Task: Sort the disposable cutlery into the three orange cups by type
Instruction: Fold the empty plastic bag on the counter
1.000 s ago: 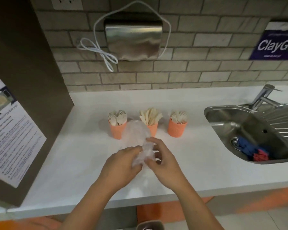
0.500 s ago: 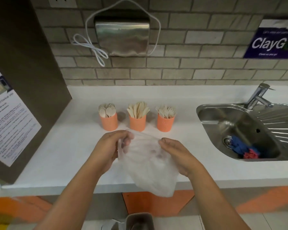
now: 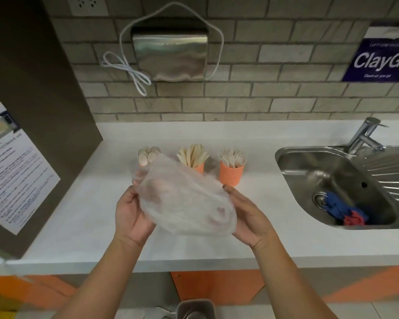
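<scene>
Setting: a white counter (image 3: 67,215) against a grey brick wall, with a steel sink (image 3: 286,155) at its right end and blue and red cloths (image 3: 341,208) lying in the basin.
Head view, cutlery: the spoons (image 3: 148,154) stand at the left, their cup almost hidden behind what I hold. The knives (image 3: 192,154) fan out of the middle cup (image 3: 199,167), and the forks (image 3: 233,155) stand in the right cup (image 3: 231,173).
Head view, my hands: my left hand (image 3: 130,212) and right hand (image 3: 251,215) hold a thin plastic bag (image 3: 184,199) between them above the counter, in front of the cups.
Fingers: on both hands they are curled round the bag's edges, and the right ones show pink through the film.
Bag contents: I see no cutlery in it, and it looks empty.
Step in hand: the sorting looks finished, each type in its own cup, and I am checking the bag.
Next move: a last look for strays, then bunching the film small and clearing it away without brushing the cups.
</scene>
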{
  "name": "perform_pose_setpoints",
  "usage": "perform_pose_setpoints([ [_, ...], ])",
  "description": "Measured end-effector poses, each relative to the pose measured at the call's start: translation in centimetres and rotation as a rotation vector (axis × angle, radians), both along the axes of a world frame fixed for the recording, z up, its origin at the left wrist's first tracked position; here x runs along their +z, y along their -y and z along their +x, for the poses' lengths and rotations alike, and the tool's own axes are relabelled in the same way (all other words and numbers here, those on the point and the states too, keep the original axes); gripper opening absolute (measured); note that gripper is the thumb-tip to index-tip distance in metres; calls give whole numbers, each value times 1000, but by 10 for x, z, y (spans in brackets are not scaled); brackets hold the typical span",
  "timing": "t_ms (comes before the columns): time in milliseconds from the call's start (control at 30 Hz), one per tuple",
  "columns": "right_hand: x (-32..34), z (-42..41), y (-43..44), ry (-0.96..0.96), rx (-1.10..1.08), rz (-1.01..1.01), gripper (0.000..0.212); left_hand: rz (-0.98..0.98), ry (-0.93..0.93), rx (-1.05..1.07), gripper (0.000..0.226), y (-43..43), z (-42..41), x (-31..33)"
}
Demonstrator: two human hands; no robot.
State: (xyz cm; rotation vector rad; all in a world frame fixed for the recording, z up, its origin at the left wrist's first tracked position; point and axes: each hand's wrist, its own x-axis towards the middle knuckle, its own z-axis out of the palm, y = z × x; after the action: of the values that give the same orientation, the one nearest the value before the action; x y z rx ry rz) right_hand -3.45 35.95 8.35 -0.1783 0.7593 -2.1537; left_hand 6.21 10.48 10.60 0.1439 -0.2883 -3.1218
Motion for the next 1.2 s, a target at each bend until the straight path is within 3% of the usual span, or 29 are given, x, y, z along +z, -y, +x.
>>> perform_pose_setpoints([
  [67, 10, 0, 4, -4, 7, -163, 54, -122, -9, 75, 55, 3, -4, -3],
  [200, 23, -7, 23, -74, -130, 119, 49, -579, 118, 25, 32, -3, -14, 1],
  [300, 21, -18, 29, 37, -226, 75, 66, -755, 208, -23, 37, -7, -21, -5],
  [367, 22, -22, 29, 135, -227, -33, 83, -697, 230, -36, 35, -8, -24, -12],
  [467, 24, -22, 26, 222, -224, -157, 51, -456, 226, 9, 34, -3, -29, -14],
  [533, 26, -23, 25, 130, -232, -131, 52, -307, 166, 34, 55, 4, -31, -13],
  [600, 22, -28, 32, -64, -280, 120, 61, -271, 144, 40, 73, 13, -35, -15],
  [700, 6, -34, 45, -276, -446, 517, 58, -263, 139, -25, 67, 19, -38, -15],
  [800, -1, -37, 50, -169, -505, 620, 32, -266, 126, -72, 59, 21, -40, -16],
  [867, 3, -35, 53, -99, -437, 704, 30, -288, 100, -115, 52, 23, -39, -16],
  [933, 9, -34, 52, -9, -366, 610, 32, -292, 75, -102, 42, 23, -37, -13],
  [1000, 14, -33, 46, 111, -296, 332, 33, -230, 108, 18, 32, 28, -33, -6],
  [1067, 21, -27, 39, 167, -230, 62, 36, -130, 74, 41, 61, 33, -32, -3],
  [1100, 26, -23, 36, 140, -163, -1, 38, -141, 61, 33, 63, 32, -32, -2],
  [1200, 44, -13, 38, 38, 0, 86, 8, -309, 150, 45, 40, 25, -33, -8],
])
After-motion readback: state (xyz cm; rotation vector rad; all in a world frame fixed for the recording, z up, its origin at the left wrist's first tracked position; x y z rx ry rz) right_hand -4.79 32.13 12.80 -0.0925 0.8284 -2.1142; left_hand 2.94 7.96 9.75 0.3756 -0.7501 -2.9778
